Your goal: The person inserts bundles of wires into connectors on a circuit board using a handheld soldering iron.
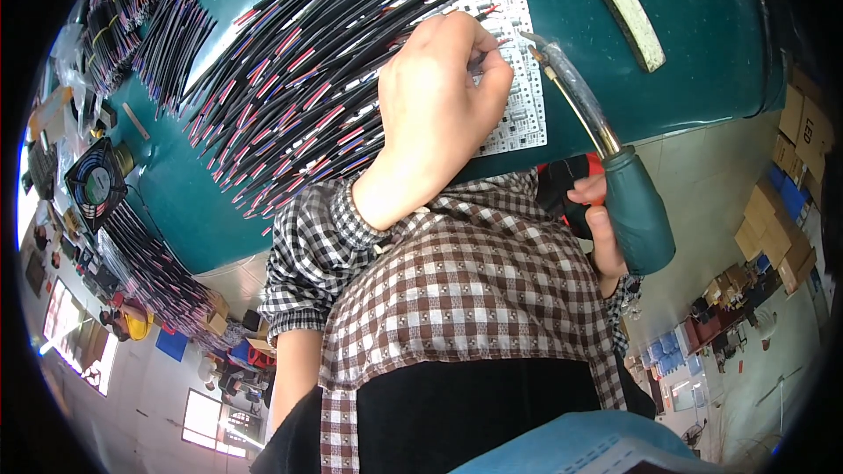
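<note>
My left hand is closed in a pinch over the white circuit boards, on a black cable whose red wire end shows just past the fingers. Most of that cable is hidden under the hand. My right hand is wrapped round the green handle of a soldering iron. Its metal shaft slants up and left, and the tip is close to the boards' right edge, near my left fingertips. Many black cables with red, white and blue wire ends lie side by side across the boards.
Bundles of black cables lie at the far left of the green table. A small fan stands at the left edge. A pale curved strip lies right of the boards. Cardboard boxes are stacked beyond on the right.
</note>
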